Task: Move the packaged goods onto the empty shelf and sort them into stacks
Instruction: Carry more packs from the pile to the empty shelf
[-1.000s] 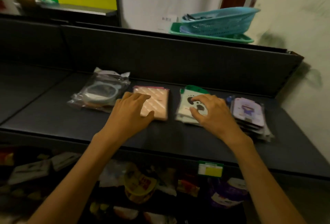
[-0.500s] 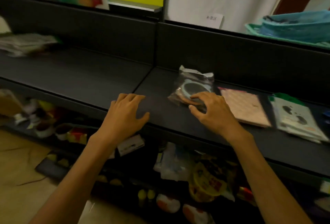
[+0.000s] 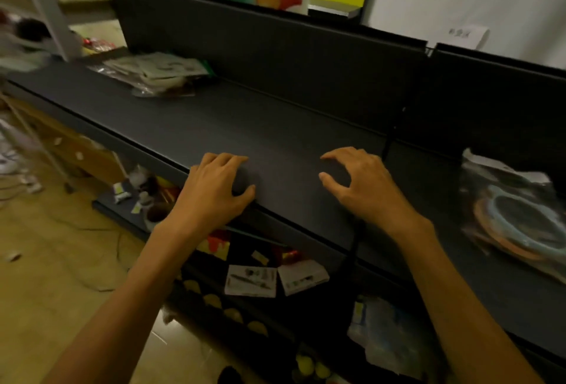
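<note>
Both my hands are empty, fingers loosely spread: my left hand (image 3: 214,190) hangs over the front edge of the shelf (image 3: 275,126), my right hand (image 3: 358,187) hovers a little further in, and they are apart with bare shelf between them. The goods I have to fetch, a pile of packets (image 3: 159,75), lie near the back edge toward the far left end, well apart from either hand. A bagged ring pack (image 3: 514,215) lies at the right end, near the front edge. As I see it, the main risk is in the reach: the pile looks loose and slippery, flat packets in clear film overlapping at angles, so grabbing several at once could let the lower ones slide out and drop off the front edge onto the cluttered lower shelf (image 3: 254,279). Mixing kinds in one grab would also spoil the sorting. The view is blurred, so I cannot tell how many kinds are there.
</note>
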The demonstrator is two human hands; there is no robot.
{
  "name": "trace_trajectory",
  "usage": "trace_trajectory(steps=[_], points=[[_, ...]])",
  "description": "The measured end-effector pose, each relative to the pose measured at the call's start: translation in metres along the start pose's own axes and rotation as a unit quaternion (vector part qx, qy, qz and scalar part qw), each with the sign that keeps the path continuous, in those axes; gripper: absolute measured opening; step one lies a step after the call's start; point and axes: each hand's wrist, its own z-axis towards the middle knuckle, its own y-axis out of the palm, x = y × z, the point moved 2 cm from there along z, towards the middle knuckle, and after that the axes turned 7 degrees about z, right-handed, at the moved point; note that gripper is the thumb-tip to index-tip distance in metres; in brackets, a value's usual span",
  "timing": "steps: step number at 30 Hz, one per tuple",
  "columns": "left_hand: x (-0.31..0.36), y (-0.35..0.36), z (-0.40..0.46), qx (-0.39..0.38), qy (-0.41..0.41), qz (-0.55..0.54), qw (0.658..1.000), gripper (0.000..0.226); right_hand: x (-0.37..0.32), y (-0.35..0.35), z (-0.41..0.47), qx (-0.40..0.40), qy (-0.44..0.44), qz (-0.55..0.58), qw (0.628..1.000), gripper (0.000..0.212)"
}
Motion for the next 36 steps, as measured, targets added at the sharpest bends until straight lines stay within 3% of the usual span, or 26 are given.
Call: trace_trajectory(steps=[10, 16, 28, 36], points=[[-0.123, -0.018, 0.099, -0.017, 0.024, 0.004, 1.0, 0.062, -0.065, 0.053, 0.126, -0.005, 0.017, -0.013, 1.0, 0.042], [-0.175, -0.021, 0.143, 0.01, 0.074, 0.001, 0.997, 0.061, -0.099, 0.088, 0.176, -0.014, 0.039, -0.027, 0.999, 0.045], [-0.315, -0.049, 0.228, 0.049, 0.198, -0.029, 0.979, 0.058, -0.185, 0.154, 0.264, 0.037, 0.166, -0.036, 0.985, 0.044], [-0.39, -0.052, 0.281, 0.032, 0.187, -0.016, 0.982, 0.061, -0.225, 0.184, 0.321, 0.087, 0.215, -0.045, 0.972, 0.044]])
